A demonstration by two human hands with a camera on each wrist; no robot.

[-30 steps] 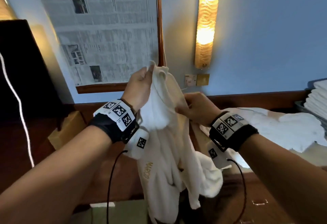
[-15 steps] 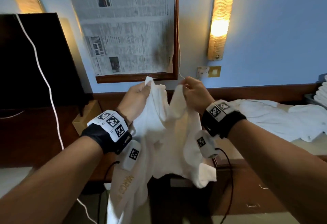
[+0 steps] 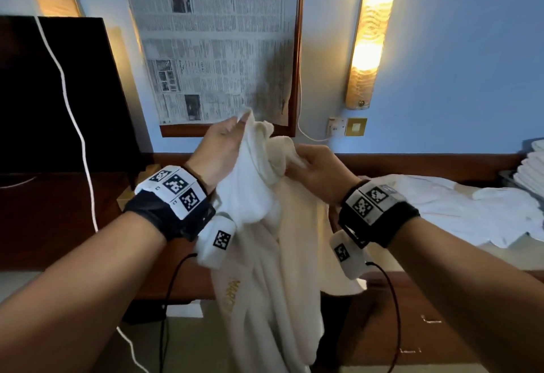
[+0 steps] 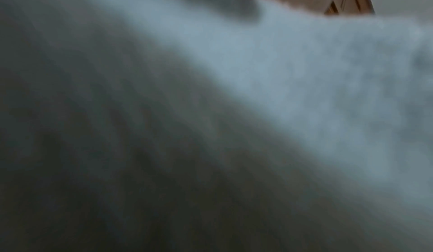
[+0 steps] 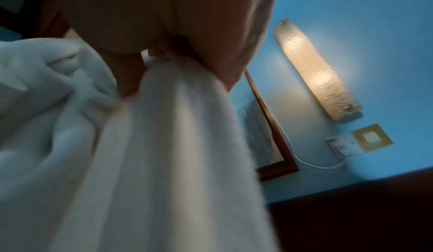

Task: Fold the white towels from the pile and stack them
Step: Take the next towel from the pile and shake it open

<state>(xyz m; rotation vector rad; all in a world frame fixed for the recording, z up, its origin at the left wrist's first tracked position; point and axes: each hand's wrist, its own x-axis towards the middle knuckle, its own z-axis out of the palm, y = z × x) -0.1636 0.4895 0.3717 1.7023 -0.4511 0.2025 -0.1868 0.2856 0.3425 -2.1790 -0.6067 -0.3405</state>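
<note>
- Broadly, the step in hand looks like finding the edge: one white towel [image 3: 265, 255] is held up in the air in front of the person, bunched at the top and hanging in long loose folds toward the floor, with gold lettering low on its left side.
- Behind it to the right, the pile of unfolded towels [image 3: 459, 210] lies spread on the surface, and a stack of folded towels [image 3: 532, 166] sits at the far right edge.
- The left hand [image 3: 217, 152] pinches a top corner between thumb and fingers; the right hand [image 3: 318, 172] has its fingers curled round a gathered bunch just beside it.
- The left wrist view is mostly blurred cloth, so finger detail there probably cannot be trusted.
- Next, the right hand likely needs to work along the hem to the other corner, then both spread the towel flat.
</note>
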